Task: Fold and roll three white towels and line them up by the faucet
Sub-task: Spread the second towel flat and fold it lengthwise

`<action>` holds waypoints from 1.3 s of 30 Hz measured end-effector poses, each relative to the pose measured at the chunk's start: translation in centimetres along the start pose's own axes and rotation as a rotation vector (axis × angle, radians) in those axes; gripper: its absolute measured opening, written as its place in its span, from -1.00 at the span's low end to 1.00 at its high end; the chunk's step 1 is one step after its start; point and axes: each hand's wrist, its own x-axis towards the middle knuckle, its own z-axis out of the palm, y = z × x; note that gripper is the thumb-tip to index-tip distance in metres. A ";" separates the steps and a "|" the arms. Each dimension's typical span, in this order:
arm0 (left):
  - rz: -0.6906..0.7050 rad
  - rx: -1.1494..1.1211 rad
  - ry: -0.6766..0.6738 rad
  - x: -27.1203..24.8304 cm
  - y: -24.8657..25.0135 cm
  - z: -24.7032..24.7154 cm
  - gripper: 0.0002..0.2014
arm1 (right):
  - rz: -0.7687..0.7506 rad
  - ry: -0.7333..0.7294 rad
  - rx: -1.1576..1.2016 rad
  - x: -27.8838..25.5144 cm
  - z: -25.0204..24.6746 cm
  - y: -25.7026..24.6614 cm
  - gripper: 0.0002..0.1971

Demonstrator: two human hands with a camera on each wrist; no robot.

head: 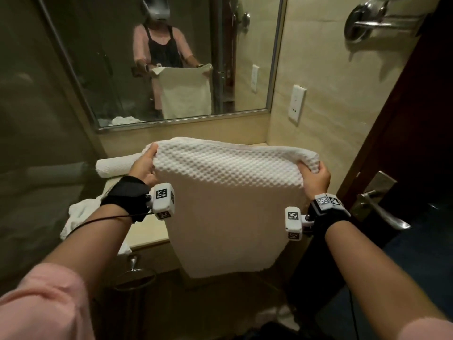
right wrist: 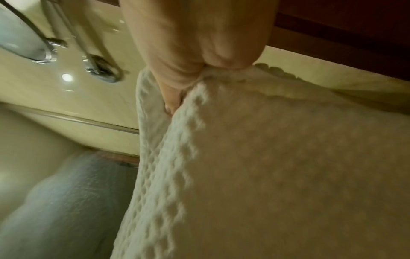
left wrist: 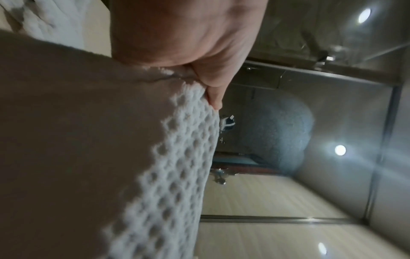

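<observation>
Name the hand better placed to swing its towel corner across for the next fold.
Probably neither: the left hand and right hand each grip a top corner of the hanging towel at similar height.

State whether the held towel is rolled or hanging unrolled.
Hanging unrolled: the waffle towel drapes down from the left hand and right hand.

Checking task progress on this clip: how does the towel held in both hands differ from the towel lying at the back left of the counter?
The held towel hangs in the air, gripped by the left hand and right hand; the rolled towel rests on the counter, untouched. The held towel is spread wide and draped; the rolled towel is a tight cylinder. Both are white.
</observation>
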 end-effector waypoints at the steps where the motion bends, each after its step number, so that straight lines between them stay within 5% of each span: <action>1: 0.023 0.026 0.009 0.5 -0.2 0.3 -0.59 | -0.048 0.033 -0.019 0.6 -0.3 -0.8 -0.72; 12: 0.226 -0.066 0.044 10.1 -1.7 3.0 -0.59 | -0.264 0.174 -0.046 9.3 3.3 -5.0 -0.66; 18: 0.281 -0.084 0.108 17.6 -1.0 5.5 -0.92 | -0.263 0.147 -0.061 16.9 9.0 -2.1 -0.76; 31: 0.326 0.101 0.466 37.1 0.4 9.1 -0.78 | -0.166 -0.127 -0.160 36.6 26.4 4.3 -0.73; 39: 0.151 0.328 0.663 44.6 -1.8 7.3 -0.75 | -0.157 -0.267 -0.317 42.2 33.0 9.8 -0.72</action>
